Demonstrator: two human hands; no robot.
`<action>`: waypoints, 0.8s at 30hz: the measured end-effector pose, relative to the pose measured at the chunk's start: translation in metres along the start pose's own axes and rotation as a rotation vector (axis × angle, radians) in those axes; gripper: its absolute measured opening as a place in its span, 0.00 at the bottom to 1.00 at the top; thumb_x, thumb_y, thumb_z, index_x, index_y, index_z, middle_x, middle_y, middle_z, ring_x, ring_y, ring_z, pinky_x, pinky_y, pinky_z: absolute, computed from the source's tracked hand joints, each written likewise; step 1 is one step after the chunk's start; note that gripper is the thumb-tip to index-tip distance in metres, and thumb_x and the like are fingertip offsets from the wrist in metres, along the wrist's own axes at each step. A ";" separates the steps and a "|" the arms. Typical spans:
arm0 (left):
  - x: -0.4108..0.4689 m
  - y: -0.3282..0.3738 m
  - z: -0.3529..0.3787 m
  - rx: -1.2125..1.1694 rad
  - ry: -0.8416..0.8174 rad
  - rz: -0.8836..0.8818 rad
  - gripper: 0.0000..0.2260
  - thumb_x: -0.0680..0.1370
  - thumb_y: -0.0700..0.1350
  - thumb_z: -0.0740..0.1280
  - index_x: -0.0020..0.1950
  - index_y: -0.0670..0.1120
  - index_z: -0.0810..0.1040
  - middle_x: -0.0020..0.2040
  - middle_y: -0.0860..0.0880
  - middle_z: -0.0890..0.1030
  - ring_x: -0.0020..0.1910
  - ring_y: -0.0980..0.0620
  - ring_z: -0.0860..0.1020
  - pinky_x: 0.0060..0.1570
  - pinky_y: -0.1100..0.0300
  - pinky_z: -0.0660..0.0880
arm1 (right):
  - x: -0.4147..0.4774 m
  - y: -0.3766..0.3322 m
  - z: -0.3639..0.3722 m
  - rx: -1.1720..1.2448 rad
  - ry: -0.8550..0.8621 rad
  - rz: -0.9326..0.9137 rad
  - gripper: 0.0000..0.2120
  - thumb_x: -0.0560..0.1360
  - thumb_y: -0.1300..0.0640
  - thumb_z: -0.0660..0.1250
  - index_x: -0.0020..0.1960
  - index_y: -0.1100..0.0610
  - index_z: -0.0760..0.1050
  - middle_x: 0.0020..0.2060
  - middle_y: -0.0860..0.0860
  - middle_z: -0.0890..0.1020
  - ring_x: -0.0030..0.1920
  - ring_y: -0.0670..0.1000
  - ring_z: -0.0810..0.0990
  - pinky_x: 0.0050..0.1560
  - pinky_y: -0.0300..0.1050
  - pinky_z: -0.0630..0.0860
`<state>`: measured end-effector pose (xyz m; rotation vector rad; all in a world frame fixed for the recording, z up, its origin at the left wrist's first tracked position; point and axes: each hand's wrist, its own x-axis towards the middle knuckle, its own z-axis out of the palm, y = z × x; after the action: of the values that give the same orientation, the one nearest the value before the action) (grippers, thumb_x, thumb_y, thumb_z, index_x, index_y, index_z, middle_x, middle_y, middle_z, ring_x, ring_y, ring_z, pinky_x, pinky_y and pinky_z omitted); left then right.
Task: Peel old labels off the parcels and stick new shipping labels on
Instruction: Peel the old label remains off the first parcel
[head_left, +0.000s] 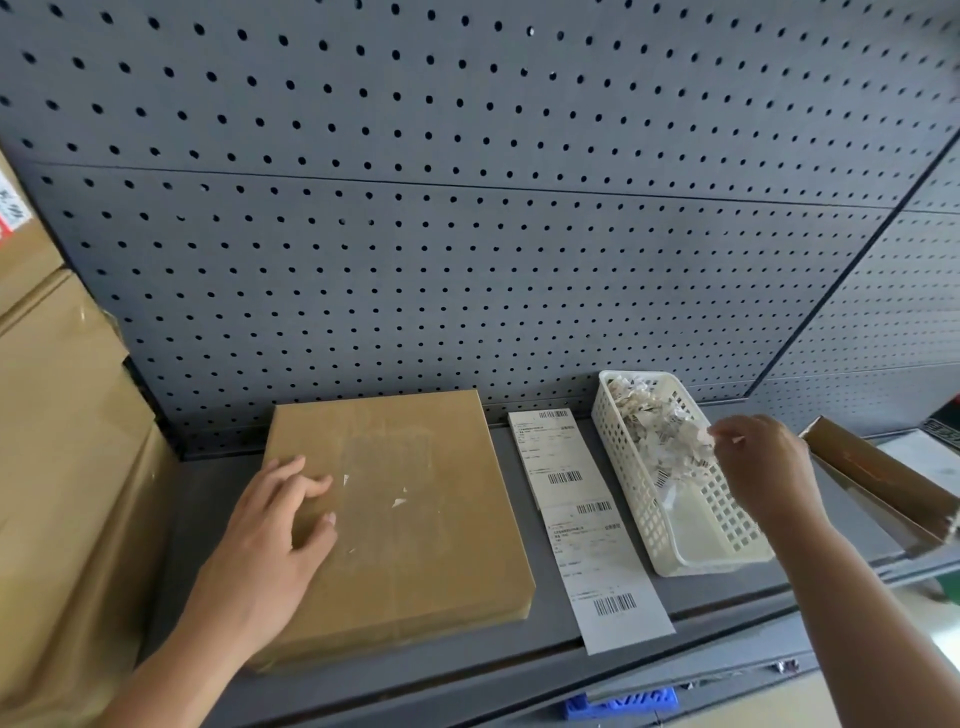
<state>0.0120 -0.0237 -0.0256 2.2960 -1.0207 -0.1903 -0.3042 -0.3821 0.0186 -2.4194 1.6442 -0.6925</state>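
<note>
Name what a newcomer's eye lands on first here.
The flat brown parcel sits centre on the grey shelf, the left hand resting on its top. Right of it lies a strip of shipping labels, then a white basket of torn label scraps, the right hand above it.

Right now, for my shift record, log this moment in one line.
left hand: rests on parcel | right hand: above basket of label scraps, grip unclear | label strip: flat between parcel and basket
</note>
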 end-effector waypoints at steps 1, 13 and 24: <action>0.000 0.000 0.000 0.001 -0.001 -0.001 0.14 0.82 0.53 0.63 0.67 0.58 0.72 0.77 0.62 0.60 0.78 0.64 0.51 0.64 0.53 0.69 | 0.000 -0.002 -0.004 0.016 0.043 0.003 0.10 0.77 0.62 0.64 0.51 0.56 0.84 0.50 0.54 0.83 0.46 0.54 0.80 0.48 0.46 0.74; -0.001 0.002 -0.001 -0.024 -0.005 -0.008 0.15 0.82 0.52 0.64 0.68 0.56 0.73 0.77 0.60 0.61 0.79 0.62 0.52 0.69 0.51 0.66 | -0.025 -0.040 -0.024 0.190 0.038 -0.092 0.01 0.78 0.59 0.68 0.49 0.56 0.77 0.37 0.45 0.79 0.39 0.48 0.77 0.40 0.42 0.70; -0.002 0.005 -0.003 -0.013 -0.033 -0.011 0.17 0.82 0.54 0.62 0.71 0.56 0.70 0.79 0.61 0.57 0.79 0.64 0.47 0.69 0.50 0.67 | -0.080 -0.130 0.017 0.334 -0.232 -0.483 0.13 0.75 0.69 0.63 0.47 0.54 0.82 0.44 0.45 0.80 0.41 0.39 0.77 0.44 0.31 0.74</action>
<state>0.0086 -0.0232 -0.0204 2.2938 -1.0206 -0.2396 -0.2103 -0.2606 0.0265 -2.5329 0.7876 -0.6494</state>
